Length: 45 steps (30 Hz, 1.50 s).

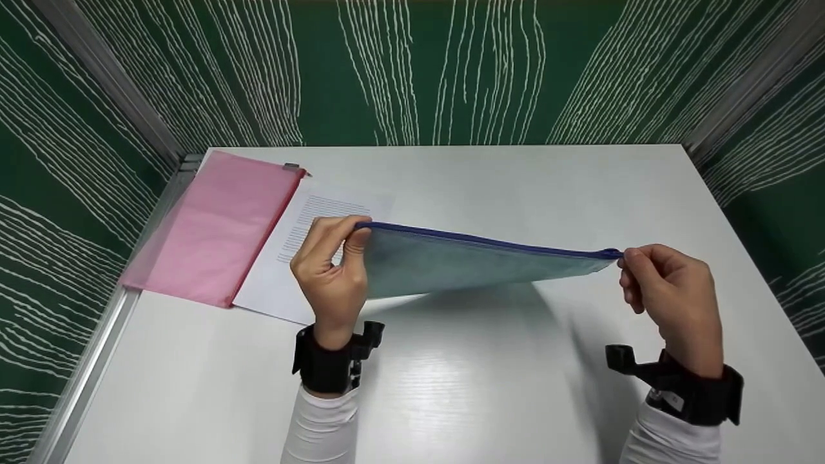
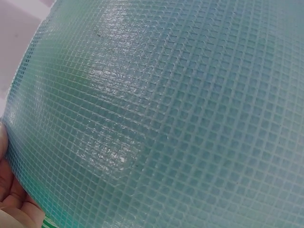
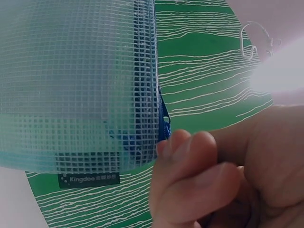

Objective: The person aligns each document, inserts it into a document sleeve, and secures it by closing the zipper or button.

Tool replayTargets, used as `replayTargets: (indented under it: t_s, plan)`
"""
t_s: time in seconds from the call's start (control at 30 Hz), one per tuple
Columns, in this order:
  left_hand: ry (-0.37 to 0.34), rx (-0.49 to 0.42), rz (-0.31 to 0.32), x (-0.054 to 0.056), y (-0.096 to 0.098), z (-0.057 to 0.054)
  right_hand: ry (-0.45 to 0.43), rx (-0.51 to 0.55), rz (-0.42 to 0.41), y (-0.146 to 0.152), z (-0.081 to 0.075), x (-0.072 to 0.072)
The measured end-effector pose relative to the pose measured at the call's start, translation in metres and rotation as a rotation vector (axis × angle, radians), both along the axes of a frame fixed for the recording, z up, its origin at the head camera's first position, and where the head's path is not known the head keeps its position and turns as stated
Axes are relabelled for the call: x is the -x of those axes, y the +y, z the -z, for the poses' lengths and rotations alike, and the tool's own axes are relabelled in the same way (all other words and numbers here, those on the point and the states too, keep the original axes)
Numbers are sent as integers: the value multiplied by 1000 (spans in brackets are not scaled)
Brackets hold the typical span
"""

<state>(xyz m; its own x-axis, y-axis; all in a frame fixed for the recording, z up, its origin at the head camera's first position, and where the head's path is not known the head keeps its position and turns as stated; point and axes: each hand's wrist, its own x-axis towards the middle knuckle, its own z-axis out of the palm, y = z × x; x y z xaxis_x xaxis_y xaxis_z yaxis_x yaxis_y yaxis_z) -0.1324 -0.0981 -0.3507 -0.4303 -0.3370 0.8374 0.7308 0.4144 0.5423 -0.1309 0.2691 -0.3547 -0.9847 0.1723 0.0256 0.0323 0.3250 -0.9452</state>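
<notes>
A blue-green mesh zipper pouch [image 1: 451, 261] with a dark blue zipper edge is stretched between both hands above the table. My left hand [image 1: 335, 264] pinches its left top corner between thumb and fingers. At the opposite end, my right hand [image 1: 677, 290] pinches the corner by the zipper's end. The pouch's mesh grid [image 2: 156, 114] fills most of the left wrist view, with a few left fingers [image 2: 14, 194] at its edge. In the right wrist view, a dark label [image 3: 89, 179] reading "Kingdee" hangs from the pouch's edge, near the curled right fingers [image 3: 190, 175].
On the left of the white table [image 1: 477, 386] lies a pink zipper pouch [image 1: 213, 232] with a red zipper edge. Printed paper sheets [image 1: 283, 283] lie beside it, partly behind my left hand. Green walls with white streaks [image 1: 438, 71] surround the table.
</notes>
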Motion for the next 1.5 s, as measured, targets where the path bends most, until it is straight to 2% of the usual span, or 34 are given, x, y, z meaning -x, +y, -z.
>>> replayTargets:
  t_s: [0.2, 0.6, 1.3, 1.5]
  plan:
    - [4, -6, 2, -1, 1, 0, 14, 48, -1, 1, 1, 0]
    - [10, -8, 4, 0, 0, 0, 52, 73, -6, 4, 2, 0]
    - [8, -17, -23, 0, -2, -1, -5, 151, 54, 12, 1, 0]
    - [12, -15, -18, 0, -2, -1, -16, 138, 67, 14, 2, 1]
